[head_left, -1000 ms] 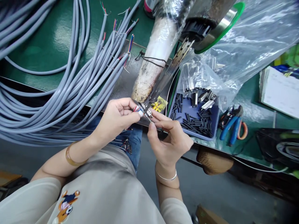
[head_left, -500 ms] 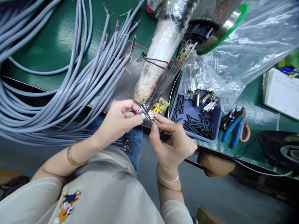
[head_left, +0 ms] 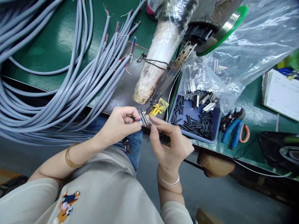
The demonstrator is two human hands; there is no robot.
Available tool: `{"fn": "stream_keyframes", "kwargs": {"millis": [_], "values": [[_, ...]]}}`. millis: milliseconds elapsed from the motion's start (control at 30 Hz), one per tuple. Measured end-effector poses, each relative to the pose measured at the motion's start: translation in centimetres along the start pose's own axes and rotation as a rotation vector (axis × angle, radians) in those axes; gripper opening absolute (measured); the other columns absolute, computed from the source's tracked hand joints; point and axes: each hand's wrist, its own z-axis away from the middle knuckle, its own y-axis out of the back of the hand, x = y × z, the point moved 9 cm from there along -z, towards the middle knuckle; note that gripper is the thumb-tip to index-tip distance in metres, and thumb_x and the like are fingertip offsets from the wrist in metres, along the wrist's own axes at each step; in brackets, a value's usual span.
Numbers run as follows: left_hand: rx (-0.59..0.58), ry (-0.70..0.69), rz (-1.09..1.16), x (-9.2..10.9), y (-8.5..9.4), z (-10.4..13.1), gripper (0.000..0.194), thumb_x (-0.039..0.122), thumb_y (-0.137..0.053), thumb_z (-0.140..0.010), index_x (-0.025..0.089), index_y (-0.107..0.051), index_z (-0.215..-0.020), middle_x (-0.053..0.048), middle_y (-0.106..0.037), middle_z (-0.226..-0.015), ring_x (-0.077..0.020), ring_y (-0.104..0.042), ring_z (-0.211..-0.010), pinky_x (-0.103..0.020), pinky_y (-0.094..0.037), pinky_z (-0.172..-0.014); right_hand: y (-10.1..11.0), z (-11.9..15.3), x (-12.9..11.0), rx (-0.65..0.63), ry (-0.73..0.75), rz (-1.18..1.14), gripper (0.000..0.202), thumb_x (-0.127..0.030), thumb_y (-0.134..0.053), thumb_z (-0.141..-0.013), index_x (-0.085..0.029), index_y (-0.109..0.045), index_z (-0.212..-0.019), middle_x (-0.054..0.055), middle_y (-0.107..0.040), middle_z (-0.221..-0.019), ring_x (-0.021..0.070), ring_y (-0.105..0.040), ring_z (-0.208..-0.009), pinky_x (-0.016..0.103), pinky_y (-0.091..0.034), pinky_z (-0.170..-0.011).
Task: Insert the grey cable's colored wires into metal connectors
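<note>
The left hand (head_left: 121, 123) is pinching the thin coloured wire ends (head_left: 137, 118) of a cable between thumb and forefinger, fingers closed on them, while the right hand (head_left: 171, 141) is clamping its thumb and forefinger on a small silver multi-pin metal connector (head_left: 146, 118); the two are meeting just off the near edge of the green bench top (head_left: 53, 43), above the lap. Doing this well probably means keeping both pinches firm and close to the connector's pins, feeding the wire ends straight rather than at an angle, and holding the wrists quiet, since the parts are tiny and the exact pin contact is too small to make out. Just beyond the connector a yellow tag (head_left: 158, 108) is lying at the bench's near edge, under the tip of a long plastic-wrapped white cylinder (head_left: 156, 59). To the left a thick bundle of grey cables (head_left: 58, 93) is spilling over the near edge, crowding that side. To the right a blue tray of short black sleeves (head_left: 196, 119) is sitting at the edge, with blue-handled cutters (head_left: 234, 129) beyond it and a clear plastic bag (head_left: 245, 46) looming behind. The freest room is looking to be downward and toward the body.
</note>
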Motion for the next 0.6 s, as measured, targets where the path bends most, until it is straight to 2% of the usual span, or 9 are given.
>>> {"fn": "stream_keyframes", "kwargs": {"millis": [100, 167, 233, 300, 400, 500, 600], "values": [[-0.061, -0.029, -0.111, -0.5, -0.8, 0.7, 0.009, 0.011, -0.065, -0.07, 0.014, -0.057, -0.066, 0.006, -0.047, -0.056, -0.0031, -0.035, -0.049, -0.018, -0.026, -0.046, -0.3, -0.4, 0.6, -0.086, -0.034, -0.052, 0.015, -0.012, -0.071, -0.091, -0.022, -0.06, -0.088, -0.001, -0.081, -0.088, 0.0163, -0.08, -0.083, 0.022, -0.058, -0.062], [-0.101, -0.043, -0.151, -0.9, -1.4, 1.1, 0.007, 0.011, -0.065, -0.072, 0.013, -0.06, -0.067, 0.004, -0.052, -0.061, -0.0042, -0.04, -0.053, -0.019, -0.031, -0.05, -0.8, -0.5, 0.7, -0.177, -0.05, -0.1, 0.015, -0.014, -0.07, -0.092, -0.022, -0.059, -0.085, -0.001, -0.08, -0.089, 0.0126, -0.076, -0.073, 0.022, -0.056, -0.059], [-0.118, -0.064, -0.129, -1.2, -1.5, 1.4, 0.005, 0.012, -0.068, -0.073, 0.012, -0.064, -0.071, 0.002, -0.058, -0.066, -0.0055, -0.046, -0.057, -0.019, -0.036, -0.053, -0.9, -0.5, 0.6, -0.209, -0.058, -0.139, 0.016, -0.014, -0.07, -0.091, -0.023, -0.059, -0.084, -0.001, -0.079, -0.092, 0.01, -0.07, -0.065, 0.022, -0.054, -0.056], [-0.106, -0.092, -0.033, -1.2, -1.2, 1.6, 0.009, 0.014, -0.074, -0.074, 0.012, -0.068, -0.079, 0.0, -0.064, -0.072, -0.0066, -0.053, -0.061, -0.018, -0.042, -0.056, -0.5, -0.3, 0.3, -0.153, -0.043, -0.157, 0.017, -0.012, -0.07, -0.089, -0.023, -0.059, -0.083, -0.001, -0.078, -0.09, 0.011, -0.071, -0.07, 0.023, -0.056, -0.059], [-0.091, -0.088, 0.143, -1.6, -0.3, 1.8, 0.021, 0.018, -0.082, -0.074, 0.014, -0.068, -0.089, 0.001, -0.069, -0.071, -0.0069, -0.058, -0.057, -0.017, -0.047, -0.054, 0.5, 0.6, -0.6, 0.013, 0.056, -0.084, 0.019, -0.009, -0.071, -0.086, -0.024, -0.06, -0.083, -0.001, -0.079, -0.092, 0.0139, -0.075, -0.078, 0.027, -0.06, -0.068], [-0.111, -0.068, 0.231, -2.0, 0.1, 1.9, 0.024, 0.025, -0.087, -0.075, 0.014, -0.068, -0.085, 0.001, -0.068, -0.063, -0.0087, -0.062, -0.053, -0.017, -0.051, -0.053, 0.8, 2.1, -0.8, 0.149, 0.128, -0.008, 0.019, -0.011, -0.073, -0.086, -0.025, -0.061, -0.085, 0.0, -0.081, -0.095, 0.0153, -0.077, -0.078, 0.028, -0.062, -0.067], [-0.117, -0.107, 0.259, -1.8, 0.2, 2.0, 0.029, 0.031, -0.09, -0.072, 0.014, -0.068, -0.079, -0.003, -0.072, -0.071, -0.0099, -0.066, -0.055, -0.018, -0.053, -0.052, 0.6, 3.3, 0.2, 0.206, 0.065, -0.089, 0.017, -0.011, -0.072, -0.087, -0.024, -0.061, -0.089, 0.002, -0.082, -0.095, 0.0168, -0.079, -0.079, 0.029, -0.064, -0.067]]}}
